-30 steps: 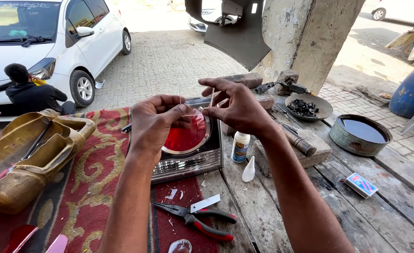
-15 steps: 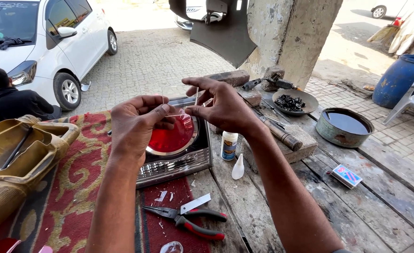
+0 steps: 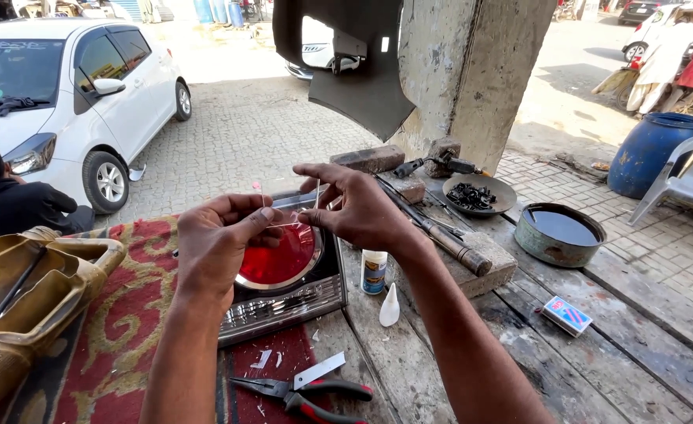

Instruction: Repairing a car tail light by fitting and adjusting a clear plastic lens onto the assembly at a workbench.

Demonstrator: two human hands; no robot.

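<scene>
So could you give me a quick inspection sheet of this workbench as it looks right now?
Surface: weathered wooden plank bench, red patterned cloth on its left part.
Job's things: thin clear plastic piece above red-lensed car tail lamp.
Clutter: red-handled pliers, small white glue bottle, metal bowl of dark liquid.
Fingers: left hand and right hand pinch the clear piece.
Cables: nothing seen.
Surroundings: white car, blue barrel.
</scene>
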